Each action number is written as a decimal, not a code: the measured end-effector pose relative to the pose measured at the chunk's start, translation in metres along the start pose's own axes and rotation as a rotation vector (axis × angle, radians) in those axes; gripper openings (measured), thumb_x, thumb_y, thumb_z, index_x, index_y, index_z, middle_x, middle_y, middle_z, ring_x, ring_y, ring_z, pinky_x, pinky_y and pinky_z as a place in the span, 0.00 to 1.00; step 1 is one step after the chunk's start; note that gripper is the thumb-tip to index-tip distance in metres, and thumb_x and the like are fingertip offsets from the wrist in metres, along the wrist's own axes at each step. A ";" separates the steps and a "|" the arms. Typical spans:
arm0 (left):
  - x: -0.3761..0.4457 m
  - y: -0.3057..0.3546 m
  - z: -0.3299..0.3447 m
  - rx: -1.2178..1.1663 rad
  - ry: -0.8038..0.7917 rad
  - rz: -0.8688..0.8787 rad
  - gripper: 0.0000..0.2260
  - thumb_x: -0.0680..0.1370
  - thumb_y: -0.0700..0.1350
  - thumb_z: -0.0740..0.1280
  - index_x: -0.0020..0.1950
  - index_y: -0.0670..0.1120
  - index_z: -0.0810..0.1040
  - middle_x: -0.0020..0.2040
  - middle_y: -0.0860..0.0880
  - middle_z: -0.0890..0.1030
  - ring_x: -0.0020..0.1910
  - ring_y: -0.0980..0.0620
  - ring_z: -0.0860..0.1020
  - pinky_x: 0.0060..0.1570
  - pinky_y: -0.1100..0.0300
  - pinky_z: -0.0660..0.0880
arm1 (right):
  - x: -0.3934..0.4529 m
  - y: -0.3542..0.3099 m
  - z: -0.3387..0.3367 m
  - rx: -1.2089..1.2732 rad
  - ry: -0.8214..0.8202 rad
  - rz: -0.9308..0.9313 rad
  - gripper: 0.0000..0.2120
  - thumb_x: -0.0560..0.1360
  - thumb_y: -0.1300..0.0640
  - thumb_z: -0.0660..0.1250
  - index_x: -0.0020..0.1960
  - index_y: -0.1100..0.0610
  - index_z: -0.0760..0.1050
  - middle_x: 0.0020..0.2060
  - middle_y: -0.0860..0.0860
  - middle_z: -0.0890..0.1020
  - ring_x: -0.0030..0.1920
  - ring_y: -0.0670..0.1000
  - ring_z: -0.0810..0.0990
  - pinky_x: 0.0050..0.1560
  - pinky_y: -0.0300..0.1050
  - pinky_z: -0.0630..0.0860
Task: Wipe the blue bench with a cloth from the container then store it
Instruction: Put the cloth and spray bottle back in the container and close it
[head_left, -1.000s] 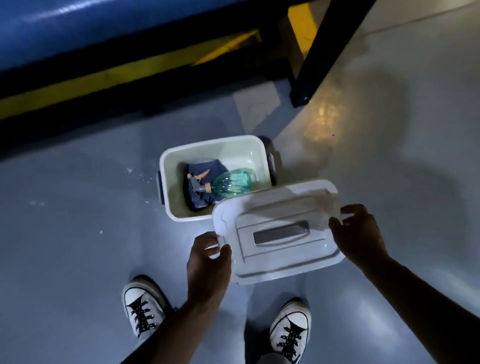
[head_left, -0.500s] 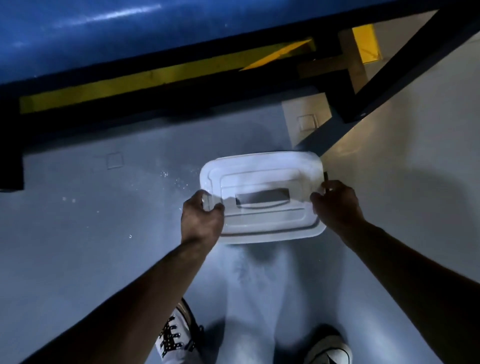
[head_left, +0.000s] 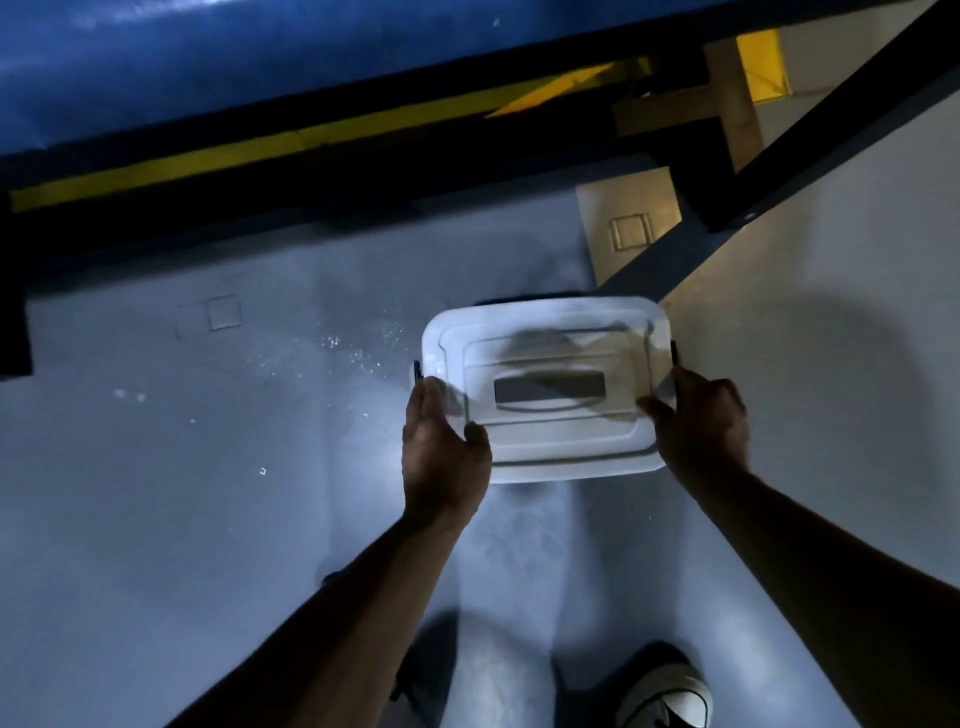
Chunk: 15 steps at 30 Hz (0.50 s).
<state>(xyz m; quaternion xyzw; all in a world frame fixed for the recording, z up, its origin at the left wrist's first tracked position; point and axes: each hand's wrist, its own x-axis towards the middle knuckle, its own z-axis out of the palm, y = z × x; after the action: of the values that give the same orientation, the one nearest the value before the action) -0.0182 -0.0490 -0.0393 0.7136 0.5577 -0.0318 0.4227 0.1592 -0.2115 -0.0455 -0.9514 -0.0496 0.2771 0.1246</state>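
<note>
On the floor (head_left: 156, 467), both hands grip lid (head_left: 545, 395) (contents hidden).

white lid (head_left: 545, 400) flat over container on grey floor (head_left: 156, 493) | left hand (head_left: 441, 452) gripping left edge | right hand (head_left: 701, 426) gripping right edge | blue bench (head_left: 260, 67) beyond | shoe (head_left: 665, 696) below

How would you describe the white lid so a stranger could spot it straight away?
Start at the long blue bench across the top, then drop to the grey floor below it. The white lid sits between both hands, a rounded rectangle with a dark recessed handle slot at its centre.
</note>
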 end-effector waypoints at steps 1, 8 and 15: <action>0.002 0.000 -0.004 0.027 -0.005 0.011 0.11 0.74 0.38 0.66 0.55 0.46 0.75 0.57 0.49 0.78 0.54 0.47 0.78 0.52 0.59 0.72 | -0.001 -0.002 -0.004 -0.028 -0.020 -0.013 0.16 0.74 0.49 0.74 0.58 0.55 0.78 0.54 0.59 0.77 0.50 0.59 0.76 0.49 0.47 0.73; 0.050 -0.011 -0.022 -0.029 0.026 -0.237 0.30 0.74 0.56 0.76 0.72 0.45 0.74 0.69 0.45 0.79 0.65 0.43 0.80 0.63 0.52 0.77 | 0.026 -0.014 -0.011 0.048 -0.171 0.073 0.30 0.75 0.41 0.71 0.68 0.57 0.70 0.60 0.60 0.79 0.58 0.62 0.78 0.60 0.58 0.76; 0.049 -0.024 -0.005 -0.092 0.060 -0.221 0.15 0.73 0.57 0.75 0.44 0.45 0.82 0.40 0.48 0.87 0.44 0.45 0.84 0.35 0.61 0.70 | 0.027 -0.004 -0.010 0.289 -0.253 0.159 0.19 0.76 0.46 0.72 0.55 0.62 0.80 0.41 0.56 0.83 0.39 0.52 0.79 0.45 0.48 0.75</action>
<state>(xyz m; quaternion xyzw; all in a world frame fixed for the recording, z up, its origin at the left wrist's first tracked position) -0.0213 -0.0076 -0.0751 0.6281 0.6464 -0.0310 0.4321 0.1871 -0.2053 -0.0500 -0.8821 0.0505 0.4077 0.2305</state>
